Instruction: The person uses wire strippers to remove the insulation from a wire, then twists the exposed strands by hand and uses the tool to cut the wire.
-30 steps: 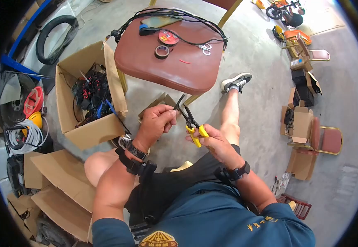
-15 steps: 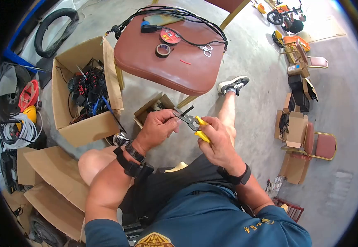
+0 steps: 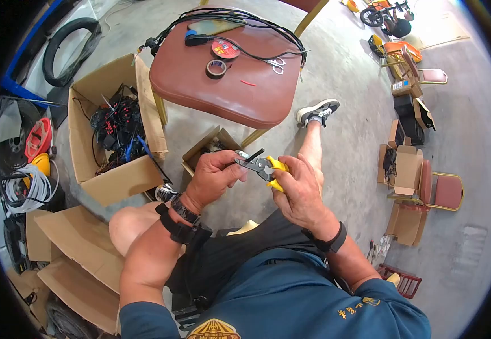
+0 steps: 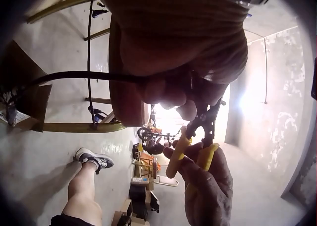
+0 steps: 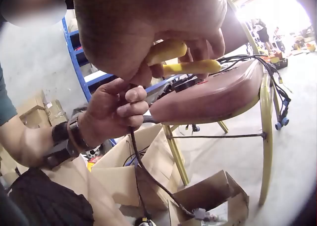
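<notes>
The pliers (image 3: 263, 166) now cross the black cable (image 3: 255, 155) right beside the left hand's fingertips, whereas 1.0 s ago they were off to its side with their jaws apart. That brings tool and cable together, so the work in hand seems to be at the cable's short end. Whether the blades bite into it or only rest against it cannot be told.

The left hand (image 3: 214, 172) pinches the cable between thumb and fingers, a short piece sticking out past the pliers. The right hand (image 3: 299, 189) has its fingers around the 2 yellow handles (image 5: 193, 67), which stand somewhat apart. In the right wrist view, the cable hangs from the left hand towards a small cardboard box (image 5: 239, 198) on the floor.

The scissors (image 3: 277, 66), a roll of black tape (image 3: 216, 69) and a thin red strip (image 3: 248, 82) lie on the brown chair seat (image 3: 223, 104), their arrangement unchanged. To the person's left, a larger cardboard box (image 3: 115, 183) holds a tangle of dark wires (image 3: 122, 121).
</notes>
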A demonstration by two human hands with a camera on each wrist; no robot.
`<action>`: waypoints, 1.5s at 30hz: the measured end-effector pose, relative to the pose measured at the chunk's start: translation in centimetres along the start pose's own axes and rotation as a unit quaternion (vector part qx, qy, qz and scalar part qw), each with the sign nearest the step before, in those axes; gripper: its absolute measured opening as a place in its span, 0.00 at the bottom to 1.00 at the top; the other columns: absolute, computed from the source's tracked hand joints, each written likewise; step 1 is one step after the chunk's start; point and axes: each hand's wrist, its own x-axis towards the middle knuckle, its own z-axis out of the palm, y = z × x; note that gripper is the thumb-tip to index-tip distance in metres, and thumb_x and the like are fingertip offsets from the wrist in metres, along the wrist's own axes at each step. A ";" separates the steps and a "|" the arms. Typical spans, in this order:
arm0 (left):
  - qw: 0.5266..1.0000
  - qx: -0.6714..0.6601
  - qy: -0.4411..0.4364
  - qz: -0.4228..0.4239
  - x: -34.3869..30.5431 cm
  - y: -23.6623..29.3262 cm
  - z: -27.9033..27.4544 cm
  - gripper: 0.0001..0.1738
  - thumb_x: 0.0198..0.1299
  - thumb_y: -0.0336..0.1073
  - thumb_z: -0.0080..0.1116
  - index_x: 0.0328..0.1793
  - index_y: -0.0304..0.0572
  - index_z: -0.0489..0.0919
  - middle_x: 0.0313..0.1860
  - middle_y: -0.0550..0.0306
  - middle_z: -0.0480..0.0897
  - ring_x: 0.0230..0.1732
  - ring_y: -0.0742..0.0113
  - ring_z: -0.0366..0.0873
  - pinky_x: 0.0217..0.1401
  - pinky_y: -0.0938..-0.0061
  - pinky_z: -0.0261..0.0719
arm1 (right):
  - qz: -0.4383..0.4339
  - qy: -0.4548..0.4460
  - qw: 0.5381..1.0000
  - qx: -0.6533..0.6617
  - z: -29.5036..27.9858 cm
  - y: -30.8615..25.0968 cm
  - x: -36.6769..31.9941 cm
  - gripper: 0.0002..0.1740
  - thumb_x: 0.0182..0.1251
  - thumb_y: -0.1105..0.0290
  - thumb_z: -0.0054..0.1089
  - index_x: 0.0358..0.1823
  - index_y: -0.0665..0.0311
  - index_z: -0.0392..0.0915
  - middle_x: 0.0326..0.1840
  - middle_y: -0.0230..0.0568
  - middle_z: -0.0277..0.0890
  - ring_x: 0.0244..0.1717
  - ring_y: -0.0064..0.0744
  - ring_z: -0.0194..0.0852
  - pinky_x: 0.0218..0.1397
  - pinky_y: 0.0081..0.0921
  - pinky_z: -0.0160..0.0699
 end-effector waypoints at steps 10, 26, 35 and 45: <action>0.999 0.027 0.026 -0.018 0.0 0.2 -0.1 0.06 0.66 0.32 0.61 0.42 0.37 0.83 0.26 0.67 0.81 0.21 0.86 0.67 0.23 0.86 0.65 | -0.015 0.010 1.000 -0.009 -0.2 -0.7 0.7 0.19 0.49 0.79 0.62 0.46 0.68 0.75 0.51 0.56 0.72 0.50 0.54 0.72 0.54 0.46 0.73; 0.985 0.148 0.078 -0.033 0.1 0.8 0.0 0.08 0.65 0.33 0.61 0.37 0.35 0.85 0.21 0.63 0.81 0.21 0.81 0.71 0.24 0.80 0.68 | 0.014 -0.034 0.999 0.013 1.8 -0.7 0.3 0.12 0.56 0.78 0.60 0.42 0.69 0.72 0.48 0.51 0.74 0.48 0.52 0.75 0.51 0.43 0.76; 0.981 0.177 0.075 0.003 0.3 0.0 -0.3 0.08 0.65 0.32 0.60 0.35 0.34 0.84 0.22 0.64 0.80 0.24 0.79 0.74 0.29 0.79 0.72 | 0.029 -0.053 0.998 0.027 1.8 -0.8 0.2 0.12 0.58 0.79 0.58 0.43 0.69 0.71 0.46 0.52 0.73 0.46 0.54 0.74 0.51 0.43 0.75; 0.982 0.174 0.067 0.006 0.5 -0.2 -0.4 0.09 0.63 0.33 0.62 0.38 0.32 0.85 0.23 0.60 0.82 0.25 0.78 0.76 0.31 0.78 0.74 | 0.130 -0.102 0.976 0.143 2.1 -1.0 0.2 0.26 0.65 0.76 0.58 0.64 0.71 0.64 0.52 0.61 0.72 0.56 0.57 0.73 0.59 0.40 0.73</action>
